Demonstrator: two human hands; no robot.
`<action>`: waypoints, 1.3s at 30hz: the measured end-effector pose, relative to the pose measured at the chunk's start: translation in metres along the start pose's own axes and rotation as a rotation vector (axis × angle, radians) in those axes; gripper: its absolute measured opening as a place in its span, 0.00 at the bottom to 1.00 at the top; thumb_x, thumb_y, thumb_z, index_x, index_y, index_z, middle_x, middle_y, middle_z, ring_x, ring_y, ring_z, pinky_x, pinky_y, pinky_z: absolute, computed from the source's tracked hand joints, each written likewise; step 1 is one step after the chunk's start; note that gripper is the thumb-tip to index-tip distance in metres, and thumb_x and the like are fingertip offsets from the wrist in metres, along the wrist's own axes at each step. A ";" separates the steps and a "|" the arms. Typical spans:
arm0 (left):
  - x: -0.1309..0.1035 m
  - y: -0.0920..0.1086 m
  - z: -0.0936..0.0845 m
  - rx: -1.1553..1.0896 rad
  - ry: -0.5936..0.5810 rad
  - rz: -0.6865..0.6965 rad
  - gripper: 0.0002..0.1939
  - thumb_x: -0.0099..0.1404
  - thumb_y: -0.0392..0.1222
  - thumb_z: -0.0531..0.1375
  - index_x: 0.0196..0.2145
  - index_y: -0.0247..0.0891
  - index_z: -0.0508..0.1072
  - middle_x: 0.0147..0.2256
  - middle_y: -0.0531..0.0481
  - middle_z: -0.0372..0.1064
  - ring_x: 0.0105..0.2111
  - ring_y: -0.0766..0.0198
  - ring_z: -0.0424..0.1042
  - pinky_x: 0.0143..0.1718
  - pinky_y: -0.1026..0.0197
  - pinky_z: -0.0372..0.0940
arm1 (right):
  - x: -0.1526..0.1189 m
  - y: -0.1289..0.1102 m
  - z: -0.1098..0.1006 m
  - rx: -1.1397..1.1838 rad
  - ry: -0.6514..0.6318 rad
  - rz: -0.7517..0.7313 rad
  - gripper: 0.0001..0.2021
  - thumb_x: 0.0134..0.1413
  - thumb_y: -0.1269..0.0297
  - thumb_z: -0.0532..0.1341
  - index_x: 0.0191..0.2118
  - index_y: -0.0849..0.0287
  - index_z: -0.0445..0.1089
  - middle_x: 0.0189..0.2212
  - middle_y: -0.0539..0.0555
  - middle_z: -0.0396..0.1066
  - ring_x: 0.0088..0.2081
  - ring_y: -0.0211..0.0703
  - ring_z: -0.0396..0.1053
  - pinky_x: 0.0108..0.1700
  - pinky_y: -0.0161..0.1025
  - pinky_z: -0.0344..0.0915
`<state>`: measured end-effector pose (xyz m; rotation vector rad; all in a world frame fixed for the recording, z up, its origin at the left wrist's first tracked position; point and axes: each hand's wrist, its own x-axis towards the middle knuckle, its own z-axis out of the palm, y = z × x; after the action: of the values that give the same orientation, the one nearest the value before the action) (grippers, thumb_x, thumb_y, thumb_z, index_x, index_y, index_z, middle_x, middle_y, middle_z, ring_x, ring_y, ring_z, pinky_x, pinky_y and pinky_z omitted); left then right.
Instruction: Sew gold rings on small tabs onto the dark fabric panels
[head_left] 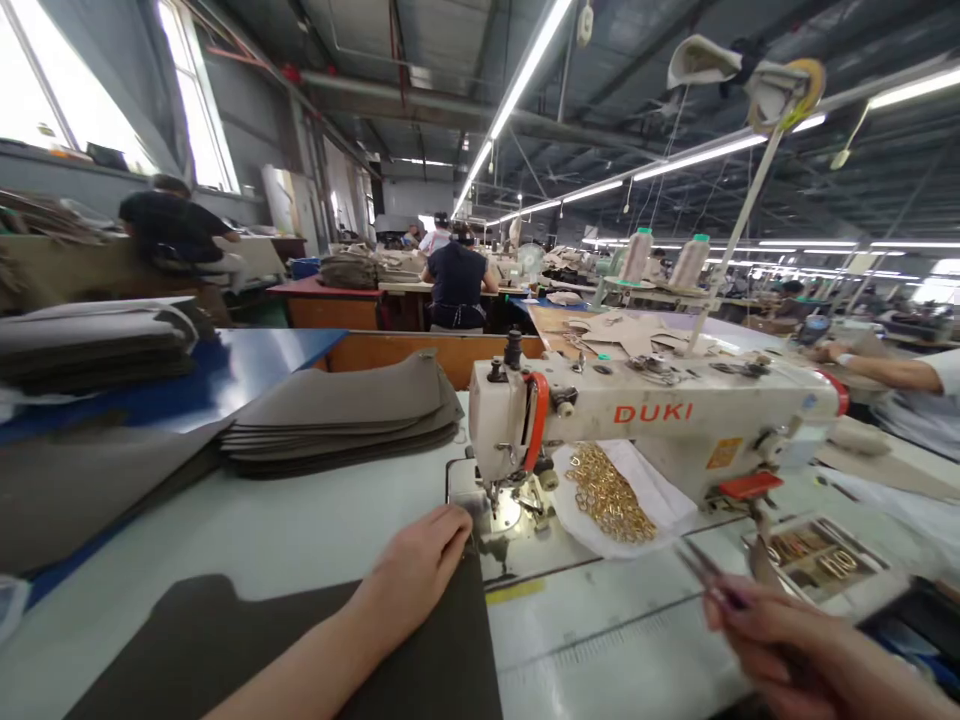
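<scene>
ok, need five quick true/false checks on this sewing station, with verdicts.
1. The left hand is on the dark panel, close to the sewing machine. True.

2. The right hand holds nothing. False: the right hand holds a slim pointed tool, blurred.

3. Gold-coloured metal pieces lie on a white sheet. True.

4. In the picture, the stack of panels lies right of the sewing machine. False: the stack of panels lies to its left.

5. The orange lettering on the sewing machine reads DUKI. True.
</scene>
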<state>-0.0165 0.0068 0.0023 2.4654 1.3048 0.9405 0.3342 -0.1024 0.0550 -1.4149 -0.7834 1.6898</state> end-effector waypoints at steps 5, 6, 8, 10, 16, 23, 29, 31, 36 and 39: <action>-0.002 0.002 -0.003 -0.021 0.034 0.029 0.10 0.67 0.37 0.48 0.34 0.41 0.69 0.34 0.50 0.71 0.34 0.62 0.72 0.39 0.62 0.67 | 0.054 0.002 0.126 0.124 -0.338 0.369 0.24 0.63 0.54 0.42 0.26 0.62 0.65 0.13 0.43 0.50 0.10 0.27 0.43 0.14 0.27 0.37; -0.003 0.001 -0.003 -0.030 0.044 0.029 0.10 0.67 0.37 0.49 0.34 0.41 0.69 0.34 0.50 0.71 0.34 0.62 0.72 0.39 0.62 0.67 | 0.066 0.002 0.139 0.125 -0.351 0.405 0.24 0.64 0.56 0.41 0.25 0.62 0.64 0.13 0.43 0.51 0.10 0.27 0.44 0.13 0.27 0.37; -0.003 0.001 -0.004 -0.052 0.058 0.020 0.10 0.67 0.37 0.49 0.34 0.41 0.69 0.33 0.51 0.71 0.34 0.63 0.72 0.38 0.62 0.67 | 0.084 0.003 0.157 0.105 -0.370 0.493 0.22 0.63 0.57 0.42 0.24 0.61 0.62 0.13 0.43 0.52 0.10 0.27 0.45 0.13 0.26 0.37; -0.002 0.000 -0.004 -0.074 0.067 0.009 0.10 0.67 0.37 0.49 0.34 0.41 0.69 0.33 0.51 0.71 0.34 0.63 0.72 0.38 0.63 0.67 | 0.094 0.002 0.164 0.110 -0.394 0.542 0.20 0.62 0.58 0.44 0.24 0.61 0.61 0.13 0.44 0.52 0.10 0.28 0.46 0.13 0.25 0.38; 0.001 0.002 -0.004 -0.106 0.068 -0.018 0.10 0.66 0.36 0.49 0.33 0.41 0.69 0.33 0.50 0.71 0.33 0.62 0.72 0.37 0.62 0.68 | 0.098 0.001 0.167 0.172 -0.418 0.571 0.20 0.63 0.58 0.44 0.24 0.61 0.61 0.13 0.44 0.52 0.10 0.28 0.47 0.13 0.25 0.38; -0.002 0.005 -0.005 -0.099 0.064 0.018 0.12 0.68 0.36 0.46 0.35 0.41 0.69 0.35 0.49 0.71 0.36 0.62 0.72 0.40 0.62 0.68 | 0.098 0.013 0.172 0.279 -0.369 0.513 0.23 0.65 0.58 0.40 0.22 0.61 0.59 0.12 0.42 0.50 0.10 0.27 0.45 0.14 0.26 0.35; -0.002 0.003 -0.006 -0.081 0.117 0.045 0.12 0.67 0.35 0.46 0.36 0.41 0.69 0.37 0.47 0.72 0.38 0.61 0.72 0.42 0.61 0.68 | 0.091 0.015 0.174 0.350 -0.238 0.444 0.22 0.66 0.60 0.41 0.21 0.60 0.55 0.12 0.41 0.47 0.10 0.26 0.41 0.14 0.26 0.34; -0.002 0.002 -0.007 -0.091 0.153 0.035 0.12 0.68 0.37 0.47 0.35 0.41 0.69 0.35 0.48 0.72 0.37 0.61 0.72 0.41 0.62 0.68 | 0.085 0.016 0.165 0.380 -0.249 0.418 0.22 0.66 0.58 0.42 0.22 0.60 0.57 0.12 0.41 0.47 0.10 0.27 0.42 0.14 0.26 0.34; 0.004 0.012 -0.021 -0.082 0.270 -0.018 0.12 0.66 0.42 0.49 0.29 0.40 0.69 0.30 0.49 0.72 0.31 0.61 0.73 0.36 0.62 0.68 | 0.060 0.018 0.086 0.510 -0.050 0.080 0.16 0.57 0.53 0.56 0.25 0.60 0.62 0.14 0.41 0.49 0.10 0.26 0.43 0.12 0.26 0.37; 0.015 0.034 -0.045 -0.104 0.254 -0.045 0.13 0.65 0.44 0.50 0.25 0.41 0.68 0.30 0.50 0.73 0.31 0.61 0.73 0.35 0.62 0.69 | 0.049 0.005 0.004 0.478 0.263 -0.251 0.14 0.43 0.55 0.67 0.25 0.58 0.64 0.15 0.43 0.53 0.11 0.25 0.47 0.12 0.25 0.43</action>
<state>-0.0155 -0.0067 0.0594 2.2870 1.3411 1.3100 0.3261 -0.0627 0.0273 -1.1192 -0.3582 1.3480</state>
